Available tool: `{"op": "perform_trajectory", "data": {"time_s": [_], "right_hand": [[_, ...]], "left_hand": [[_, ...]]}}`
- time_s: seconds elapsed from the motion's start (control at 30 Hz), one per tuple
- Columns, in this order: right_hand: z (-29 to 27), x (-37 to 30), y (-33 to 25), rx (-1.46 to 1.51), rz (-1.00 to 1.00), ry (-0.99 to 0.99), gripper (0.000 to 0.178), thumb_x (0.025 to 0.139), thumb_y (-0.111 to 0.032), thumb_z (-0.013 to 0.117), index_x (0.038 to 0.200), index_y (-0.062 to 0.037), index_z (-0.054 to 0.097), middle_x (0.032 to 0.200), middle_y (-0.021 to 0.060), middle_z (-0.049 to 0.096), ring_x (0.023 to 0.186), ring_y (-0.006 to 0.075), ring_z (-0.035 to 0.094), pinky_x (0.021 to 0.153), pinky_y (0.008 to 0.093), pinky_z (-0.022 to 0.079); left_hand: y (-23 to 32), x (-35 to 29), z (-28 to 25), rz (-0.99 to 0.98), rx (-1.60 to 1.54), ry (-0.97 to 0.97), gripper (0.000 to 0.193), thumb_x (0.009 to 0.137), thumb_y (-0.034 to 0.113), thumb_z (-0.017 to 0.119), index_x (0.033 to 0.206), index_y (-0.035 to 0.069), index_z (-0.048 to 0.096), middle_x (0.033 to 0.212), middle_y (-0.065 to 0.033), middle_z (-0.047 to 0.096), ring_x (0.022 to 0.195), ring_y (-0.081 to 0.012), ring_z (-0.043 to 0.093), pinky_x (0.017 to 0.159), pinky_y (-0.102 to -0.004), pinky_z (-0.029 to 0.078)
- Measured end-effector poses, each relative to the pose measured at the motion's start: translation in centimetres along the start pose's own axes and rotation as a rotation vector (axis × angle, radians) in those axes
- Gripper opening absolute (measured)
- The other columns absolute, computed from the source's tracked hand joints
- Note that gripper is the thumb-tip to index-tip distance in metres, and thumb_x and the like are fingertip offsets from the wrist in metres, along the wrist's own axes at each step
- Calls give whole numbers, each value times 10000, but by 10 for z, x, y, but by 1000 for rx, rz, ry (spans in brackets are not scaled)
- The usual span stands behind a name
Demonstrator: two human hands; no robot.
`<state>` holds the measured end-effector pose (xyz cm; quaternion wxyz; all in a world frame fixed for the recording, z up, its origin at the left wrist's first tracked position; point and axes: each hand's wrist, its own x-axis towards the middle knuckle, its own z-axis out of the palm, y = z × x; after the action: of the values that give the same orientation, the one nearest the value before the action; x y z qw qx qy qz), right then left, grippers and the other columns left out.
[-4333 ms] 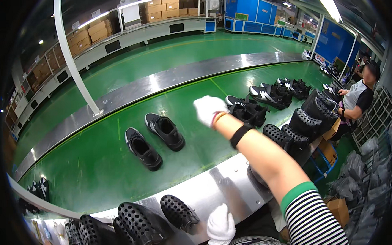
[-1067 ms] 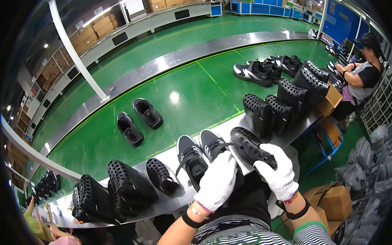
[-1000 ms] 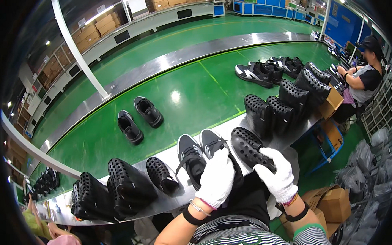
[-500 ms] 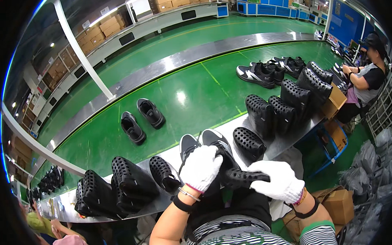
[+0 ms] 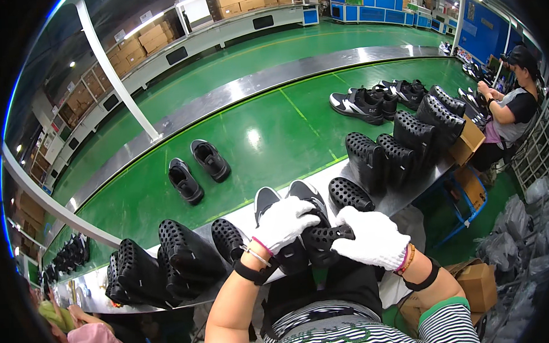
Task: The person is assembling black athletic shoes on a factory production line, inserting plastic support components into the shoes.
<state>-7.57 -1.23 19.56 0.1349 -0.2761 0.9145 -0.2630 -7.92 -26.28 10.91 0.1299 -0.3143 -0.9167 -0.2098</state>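
A pair of black sneakers with white and grey toes lies before me on the bench, toes pointing away: a left sneaker [image 5: 265,199] and a right sneaker [image 5: 306,191]. Across them reaches my white-gloved left hand [image 5: 283,222], its fingers closed on the upper of the right sneaker. My gloved right hand [image 5: 373,239] grips a black perforated shoe insert [image 5: 323,237] by one end. The insert's front part is at the right sneaker's opening; how far in it sits is hidden. Another perforated insert [image 5: 350,194] lies just beyond my right hand, and a further insert [image 5: 227,236] lies left of the sneakers.
Black perforated inserts stand in groups at left [image 5: 189,253] and right [image 5: 415,133]. Two sneakers [image 5: 196,168] rest on the green surface [image 5: 249,142] ahead, with more sneakers [image 5: 366,102] to the right. A co-worker [image 5: 517,102] sits far right; others are at lower left.
My right hand has moved left and slightly up, bringing the insert to the right sneaker's opening. My left hand has shifted slightly. The co-worker at right has raised their hands.
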Motion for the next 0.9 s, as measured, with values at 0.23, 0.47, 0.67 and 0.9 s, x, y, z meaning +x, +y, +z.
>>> {"op": "perform_trajectory", "data": {"time_s": [0.23, 0.47, 0.67, 0.9], "right_hand": [[5, -3, 4, -50, -53, 71, 466, 797, -403, 729, 1124, -96, 606, 866, 181, 710, 844, 394, 703, 780, 468, 556], [6, -5, -1, -91, -90, 102, 446, 797, -401, 717, 1086, -82, 600, 828, 169, 697, 807, 388, 698, 747, 481, 554], [19, 2, -5, -185, -163, 191, 391, 831, -369, 681, 1063, -71, 579, 792, 141, 681, 728, 373, 685, 662, 481, 543], [40, 11, -6, -232, -246, 350, 307, 857, -308, 642, 999, -47, 565, 723, 126, 648, 640, 332, 668, 581, 453, 534]], "left_hand": [[2, 10, 5, -251, -252, 70, 280, 1010, 278, 508, 1047, 109, 728, 949, -138, 720, 887, -343, 666, 816, -415, 530], [-1, 6, 11, -137, -61, 198, 201, 949, 160, 584, 1093, 93, 708, 966, -142, 707, 839, -343, 671, 742, -441, 534], [-3, 9, 16, -142, 66, 211, 201, 923, 134, 592, 1089, 92, 695, 924, -145, 681, 856, -342, 663, 736, -444, 534], [5, 14, 13, -386, -118, 142, 182, 942, 154, 575, 1068, 87, 689, 924, -139, 683, 868, -345, 660, 748, -447, 531]]}}
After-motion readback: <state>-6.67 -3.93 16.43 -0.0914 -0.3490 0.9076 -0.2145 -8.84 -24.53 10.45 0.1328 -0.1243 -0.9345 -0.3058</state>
